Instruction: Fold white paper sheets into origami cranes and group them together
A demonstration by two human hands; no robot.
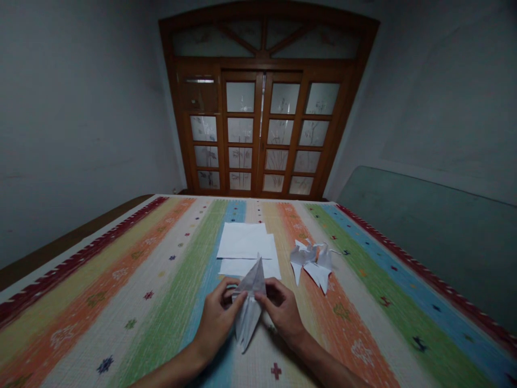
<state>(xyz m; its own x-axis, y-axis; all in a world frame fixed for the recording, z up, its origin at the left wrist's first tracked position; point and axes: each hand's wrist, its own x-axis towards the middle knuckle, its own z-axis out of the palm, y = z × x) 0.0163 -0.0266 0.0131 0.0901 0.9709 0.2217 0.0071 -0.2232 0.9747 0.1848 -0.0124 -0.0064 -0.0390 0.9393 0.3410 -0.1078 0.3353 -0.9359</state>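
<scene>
Between my two hands is a folded paper piece (249,318), white-grey, long and diamond-shaped, with one point away from me and one toward me. My left hand (220,312) pinches its left side near the middle, thumb on top. On the right side, my right hand (283,310) grips it the same way, and the two thumbs nearly meet at the centre crease. The fingertips beneath the paper are hidden. Just beyond the far tip lie white paper sheets (242,241), overlapping. To their right sit folded paper figures (317,263) with pointed wings, close together.
A striped, multicoloured cloth (161,302) covers the table. A green-grey panel (428,237) stands along the right side. Wooden doors with glass panes (258,129) are beyond the far edge, and pale walls (81,108) rise on both sides.
</scene>
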